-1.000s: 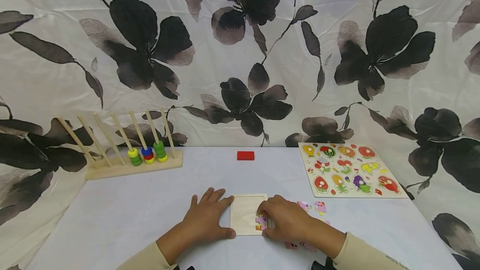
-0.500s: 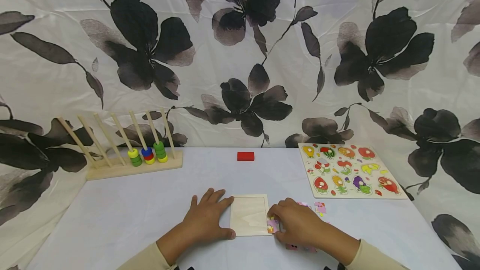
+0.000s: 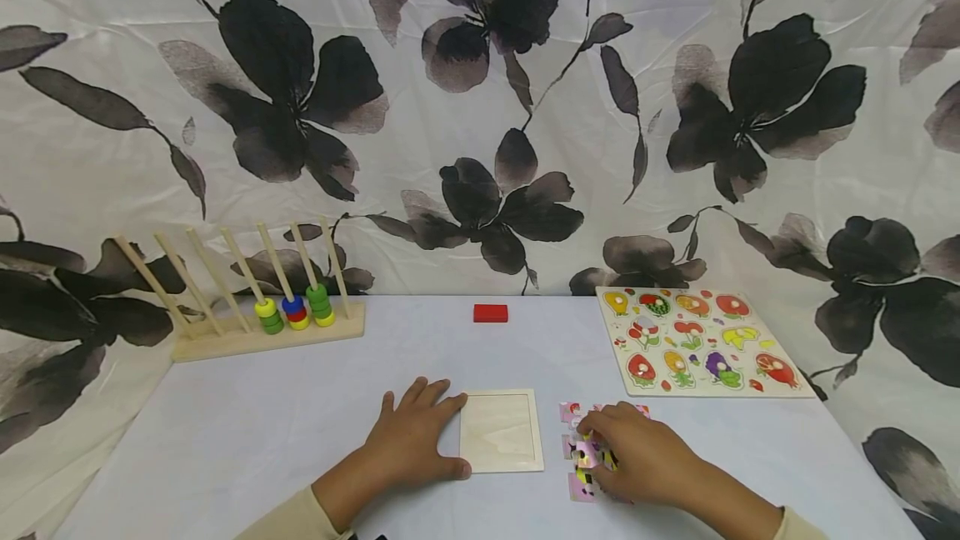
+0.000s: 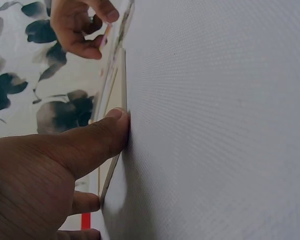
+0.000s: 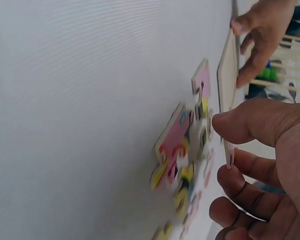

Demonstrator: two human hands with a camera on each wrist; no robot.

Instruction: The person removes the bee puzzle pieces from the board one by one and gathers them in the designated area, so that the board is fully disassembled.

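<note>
My left hand (image 3: 418, 438), fingers spread, rests at the left side of a square wooden puzzle tray (image 3: 500, 433) whose bare base shows. In the left wrist view its thumb (image 4: 112, 127) touches the tray's edge. To the right, my right hand (image 3: 648, 457) is over a group of loose pink and yellow jigsaw pieces (image 3: 579, 487). A jigsaw piece (image 5: 230, 154) is pinched between its thumb and fingers, raised off the table. The right hand covers part of the group in the head view.
A wooden peg abacus (image 3: 270, 342) with several coloured rings stands at the back left. A red block (image 3: 491, 313) lies at the back middle. Back right lies a fruit puzzle board (image 3: 705, 342). A floral cloth (image 3: 480, 107) hangs behind the white table (image 3: 247, 432).
My right hand has moved right, from the tray's right edge to above the loose pieces, taking the jigsaw piece out of the tray. The left hand has stayed put.
</note>
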